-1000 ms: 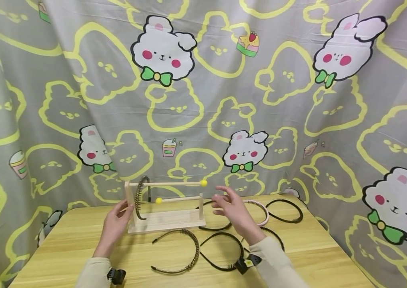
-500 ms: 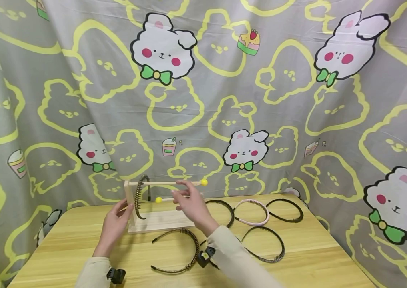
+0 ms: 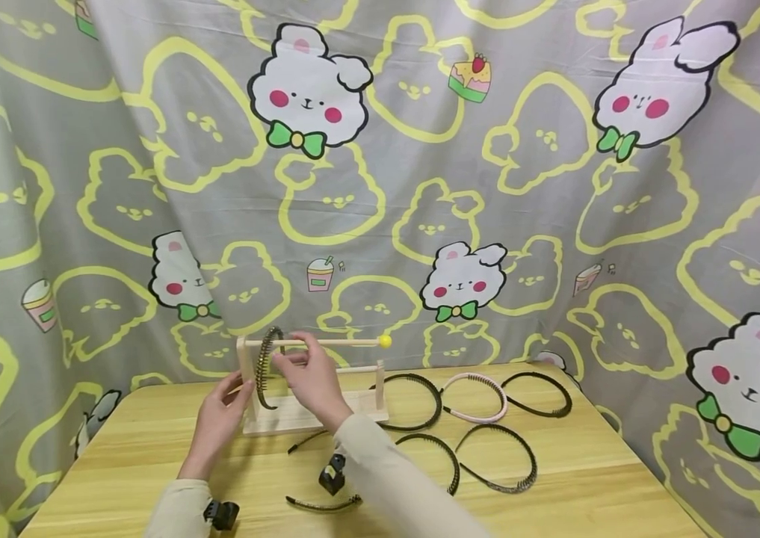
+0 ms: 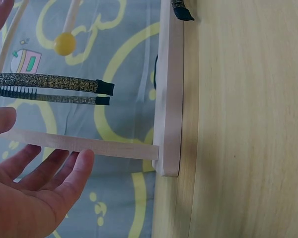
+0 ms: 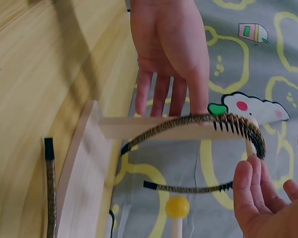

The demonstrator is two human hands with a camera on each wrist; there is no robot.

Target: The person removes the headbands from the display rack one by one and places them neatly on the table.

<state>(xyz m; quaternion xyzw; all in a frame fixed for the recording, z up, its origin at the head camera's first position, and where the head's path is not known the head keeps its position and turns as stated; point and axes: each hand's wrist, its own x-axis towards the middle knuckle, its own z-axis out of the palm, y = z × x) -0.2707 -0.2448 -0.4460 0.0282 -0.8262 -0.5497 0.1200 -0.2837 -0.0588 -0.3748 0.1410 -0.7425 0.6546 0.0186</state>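
Observation:
A wooden stand (image 3: 279, 423) with two rods stands on the table. A dark toothed headband (image 3: 262, 368) hangs over its upper rod, close to the left upright. My left hand (image 3: 217, 418) holds that upright (image 4: 114, 148), its thumb and fingers on opposite sides of the wood. Beside the headband, my right hand (image 3: 314, 382) has its fingers extended at the upper rod. In the right wrist view its fingertips (image 5: 244, 171) touch or nearly touch the toothed part of the headband. The lower rod's ball (image 5: 177, 207) shows in that view, though my right hand hides it in the head view.
Several headbands lie on the table right of and before the stand, among them a pink one (image 3: 502, 407) and a black one (image 3: 557, 411). Another headband (image 3: 322, 506) lies partly under my right forearm. A yellow ball (image 3: 385, 341) caps the upper rod. A patterned curtain (image 3: 521, 224) hangs behind.
My right hand has moved left along the upper rod, from beyond its ball end to the hanging headband. My left hand stays at the upright.

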